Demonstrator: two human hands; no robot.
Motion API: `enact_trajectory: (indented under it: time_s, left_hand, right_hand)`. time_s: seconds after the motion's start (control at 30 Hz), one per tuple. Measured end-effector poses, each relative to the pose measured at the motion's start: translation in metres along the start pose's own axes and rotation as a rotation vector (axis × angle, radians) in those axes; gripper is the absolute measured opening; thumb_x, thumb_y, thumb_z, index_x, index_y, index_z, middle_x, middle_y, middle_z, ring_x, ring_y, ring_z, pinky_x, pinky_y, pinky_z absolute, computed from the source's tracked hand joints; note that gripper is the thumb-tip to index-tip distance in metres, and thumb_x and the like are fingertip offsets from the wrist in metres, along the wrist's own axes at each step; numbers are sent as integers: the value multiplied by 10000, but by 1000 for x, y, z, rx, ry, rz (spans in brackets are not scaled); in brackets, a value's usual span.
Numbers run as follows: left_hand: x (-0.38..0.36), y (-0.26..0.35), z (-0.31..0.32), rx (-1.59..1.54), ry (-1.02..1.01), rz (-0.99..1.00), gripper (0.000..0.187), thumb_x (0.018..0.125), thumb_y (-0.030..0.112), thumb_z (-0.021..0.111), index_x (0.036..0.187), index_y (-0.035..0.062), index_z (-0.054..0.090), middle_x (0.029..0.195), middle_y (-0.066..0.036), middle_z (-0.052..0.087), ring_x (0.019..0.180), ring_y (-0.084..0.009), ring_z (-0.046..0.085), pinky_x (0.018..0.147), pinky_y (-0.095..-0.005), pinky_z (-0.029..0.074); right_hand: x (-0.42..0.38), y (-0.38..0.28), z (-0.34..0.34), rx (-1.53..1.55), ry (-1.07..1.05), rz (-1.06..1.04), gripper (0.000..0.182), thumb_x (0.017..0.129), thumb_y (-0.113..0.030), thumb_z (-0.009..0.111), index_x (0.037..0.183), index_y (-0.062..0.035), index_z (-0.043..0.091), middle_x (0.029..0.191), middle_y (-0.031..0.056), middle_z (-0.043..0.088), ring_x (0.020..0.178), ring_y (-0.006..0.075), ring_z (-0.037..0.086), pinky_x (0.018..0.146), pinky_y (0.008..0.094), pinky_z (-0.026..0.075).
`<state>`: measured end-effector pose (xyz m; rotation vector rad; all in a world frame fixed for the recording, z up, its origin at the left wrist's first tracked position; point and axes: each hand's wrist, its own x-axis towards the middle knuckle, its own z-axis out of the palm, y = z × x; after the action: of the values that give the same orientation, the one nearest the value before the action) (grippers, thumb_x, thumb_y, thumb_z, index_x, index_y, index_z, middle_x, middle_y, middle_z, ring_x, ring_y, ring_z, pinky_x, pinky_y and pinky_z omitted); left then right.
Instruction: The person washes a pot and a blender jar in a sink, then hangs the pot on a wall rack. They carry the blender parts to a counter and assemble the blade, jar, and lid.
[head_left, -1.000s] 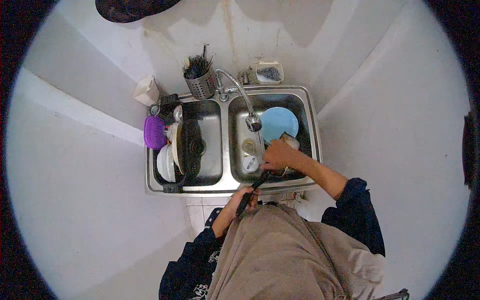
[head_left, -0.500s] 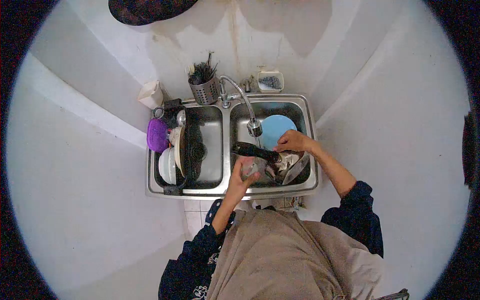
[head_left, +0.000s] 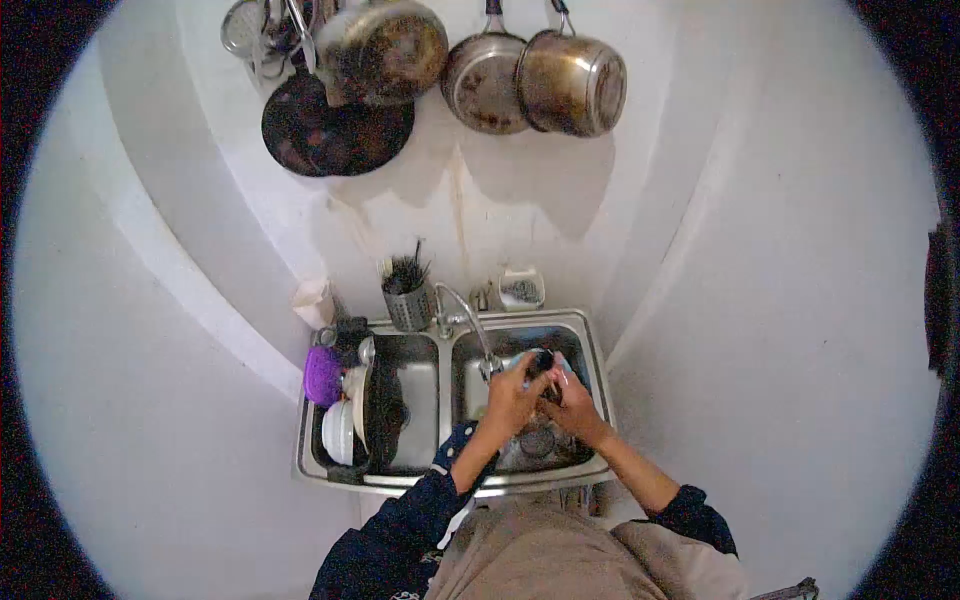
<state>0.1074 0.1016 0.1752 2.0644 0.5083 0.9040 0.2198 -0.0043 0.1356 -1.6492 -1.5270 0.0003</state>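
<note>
Over the right basin [head_left: 530,478] of a double steel sink, both my hands are close together. My left hand [head_left: 512,405] is closed round a black handle [head_left: 541,362], whose end shows above the fingers. The piece it belongs to is mostly hidden by my hands. Against it, my right hand [head_left: 578,408] is closed, with something pinkish and wet-looking at its fingers that I cannot make out. Below the hands a dark round item [head_left: 537,441] lies in the basin. The flexible faucet [head_left: 487,362] hangs just left of my left hand. A light blue plate is mostly covered.
A rack at the left basin holds a purple container [head_left: 322,375] and white bowls [head_left: 340,432]. Behind stand a steel cutlery holder [head_left: 408,308] and a white soap dish [head_left: 522,289]. A black pan [head_left: 335,130] and a steel pot [head_left: 572,85] hang on the wall.
The view has tilted up, bringing hanging pans into sight. My left hand has moved from low in the basin to the black handle, and both hands have come together.
</note>
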Motion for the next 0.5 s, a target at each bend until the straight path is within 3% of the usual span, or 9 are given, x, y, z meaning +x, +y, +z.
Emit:
enact_trajectory:
  time_s: [0.03, 0.13, 0.17, 0.27, 0.33, 0.37, 0.47, 0.5]
  left_hand:
    - [0, 20, -7, -32, -62, -55, 444, 800, 321, 668, 1093, -1, 583, 920, -173, 653, 831, -308, 641, 724, -347, 487]
    - [9, 19, 0, -224, -17, 30, 477, 791, 326, 676, 1143, 22, 572, 1139, -165, 595, 1063, -301, 568, 885, -344, 438]
    - [13, 19, 0, -143, -9, 102, 555, 778, 320, 690, 1228, 43, 519, 1281, -184, 492, 1195, -306, 470, 983, -353, 368]
    - [18, 30, -19, -10, 100, 85, 618, 782, 300, 690, 1289, 40, 451, 1333, -196, 434, 1243, -313, 413, 1016, -370, 325]
    - [18, 8, -30, -146, 160, 70, 634, 790, 281, 689, 1306, 33, 416, 1304, -178, 464, 1230, -281, 425, 1021, -362, 317]
    - [15, -7, -31, -238, 179, 25, 619, 794, 275, 687, 1298, 30, 424, 1294, -170, 474, 1221, -272, 433, 1017, -357, 320]
    - [-9, -19, -46, -382, 182, -111, 532, 817, 240, 668, 1258, 25, 460, 1256, -139, 507, 1173, -239, 472, 998, -341, 340]
    - [-19, -24, -54, -382, 170, -132, 516, 823, 234, 662, 1251, 26, 464, 1251, -136, 511, 1170, -234, 476, 996, -344, 343]
  right_hand:
    - [-5, 0, 1, -21, -15, 42, 590, 843, -329, 586, 1272, 25, 389, 1253, 200, 479, 1138, 374, 465, 988, 402, 347]
    - [-5, 7, 5, -86, -5, 117, 510, 870, -238, 544, 1256, 54, 384, 1225, 248, 475, 1109, 420, 464, 971, 430, 354]
    - [-7, 13, 8, -113, 25, 115, 502, 873, -230, 530, 1254, 63, 381, 1217, 260, 473, 1103, 431, 462, 969, 443, 352]
    - [-1, 2, -5, -83, 155, 281, 509, 885, -248, 512, 1225, 110, 385, 1205, 293, 464, 1103, 445, 457, 967, 461, 348]
    - [6, -3, -23, -31, 255, 352, 517, 897, -264, 503, 1224, 118, 387, 1210, 302, 458, 1115, 448, 451, 970, 453, 348]
    - [0, 20, -14, -324, 400, 227, 473, 920, -259, 466, 1237, 80, 381, 1151, 303, 490, 1042, 457, 483, 893, 457, 386]
    - [47, -16, -62, 23, 74, 558, 546, 923, -282, 457, 1316, 71, 318, 1232, 294, 448, 1151, 426, 432, 991, 434, 334]
    - [42, 9, -52, -203, 232, 373, 531, 922, -274, 456, 1337, 27, 318, 1169, 275, 500, 1073, 416, 489, 936, 450, 373]
